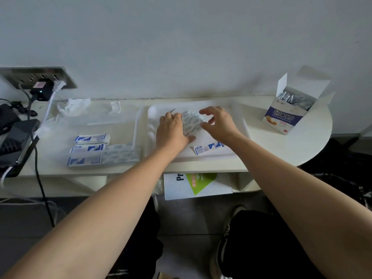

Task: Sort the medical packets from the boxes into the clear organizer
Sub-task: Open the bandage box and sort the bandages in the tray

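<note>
Hidden or unclear: the back of my left hand (171,129) covers its own fingertips, so I cannot tell whether those fingers grip or only press. The hand lies on the left side of a loose pile of packets (192,122), thumb stretched out along the pile's near edge. The pile is blurred; its print shows only as pale blue ovals, and the number of packets cannot be read. The clear organizer (112,121) is hard to trace, since its walls nearly vanish against the table (312,141).

My right hand (218,122) is at the pile's right edge, fingers spread and loosely curved, holding nothing.

The pile sits in the middle of a white tray (246,127), the packets fanned, with their long axes running roughly away from me. One blue-and-white packet (209,148) lies flat at the tray's near edge, long axis left to right, right end slightly farther from me.

In the organizer, three blue-and-white stacks (87,148) lie left to right, with oval-printed packets (120,153) just beside them. An open box (285,117) stands far right, packets on end inside.
</note>
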Demonstrator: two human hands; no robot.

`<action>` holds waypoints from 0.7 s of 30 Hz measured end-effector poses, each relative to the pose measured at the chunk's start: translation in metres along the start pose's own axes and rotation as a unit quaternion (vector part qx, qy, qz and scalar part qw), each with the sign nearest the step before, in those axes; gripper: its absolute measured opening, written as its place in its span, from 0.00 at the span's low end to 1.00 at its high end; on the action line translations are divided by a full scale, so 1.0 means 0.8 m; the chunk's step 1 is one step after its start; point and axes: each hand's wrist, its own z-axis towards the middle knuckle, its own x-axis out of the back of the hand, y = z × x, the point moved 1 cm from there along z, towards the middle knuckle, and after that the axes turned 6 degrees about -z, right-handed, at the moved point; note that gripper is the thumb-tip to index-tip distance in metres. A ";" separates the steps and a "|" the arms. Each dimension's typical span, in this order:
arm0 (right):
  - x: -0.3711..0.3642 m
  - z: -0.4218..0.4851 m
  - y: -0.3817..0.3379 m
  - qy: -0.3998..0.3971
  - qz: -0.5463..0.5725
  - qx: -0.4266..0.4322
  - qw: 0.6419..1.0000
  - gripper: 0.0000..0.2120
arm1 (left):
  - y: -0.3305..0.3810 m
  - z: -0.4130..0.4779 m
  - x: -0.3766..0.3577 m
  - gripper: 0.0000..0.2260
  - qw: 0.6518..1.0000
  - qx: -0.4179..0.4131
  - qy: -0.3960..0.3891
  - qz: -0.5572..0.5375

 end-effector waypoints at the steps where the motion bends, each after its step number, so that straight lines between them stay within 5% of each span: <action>1: -0.002 0.005 0.000 -0.012 -0.008 0.004 1.000 0.19 | -0.002 0.003 -0.003 0.33 1.000 0.003 -0.009 0.010; 5: -0.014 0.019 -0.004 -0.069 -0.053 -0.009 0.996 0.24 | -0.022 0.015 -0.005 0.30 0.999 0.003 -0.042 0.016; 11: -0.018 0.023 -0.005 -0.059 -0.067 -0.028 0.996 0.11 | -0.034 0.015 -0.006 0.28 0.998 -0.005 -0.047 -0.052; 21: -0.009 0.011 0.000 -0.071 -0.026 0.003 0.997 0.06 | -0.042 0.019 0.004 0.16 0.995 -0.027 -0.027 -0.093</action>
